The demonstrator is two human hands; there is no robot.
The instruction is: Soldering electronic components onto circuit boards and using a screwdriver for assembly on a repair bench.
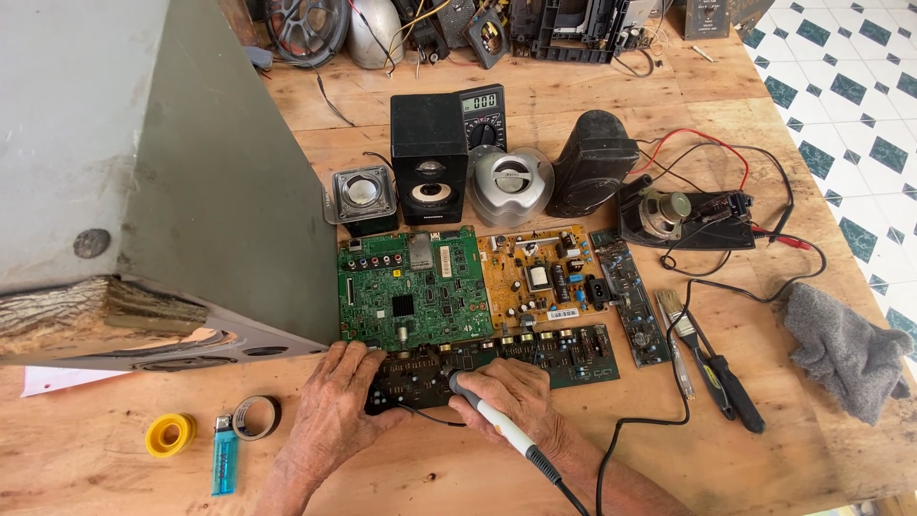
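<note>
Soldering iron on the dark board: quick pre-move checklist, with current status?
1. Right hand grips the soldering iron: ok, held like a pen, tip end down at the dark circuit board.
2. Left hand steadies the board: ok, it rests on the board's left end.
3. Tip on the right joint: cannot tell, fingers hide the tip.
4. Iron cable free: ok, it trails off toward the bottom edge, away from the boards.
5. Lighter away from the heat: ok, it lies left of the left hand, beside the tape rolls.
6. Iron hot: cannot tell.
</note>
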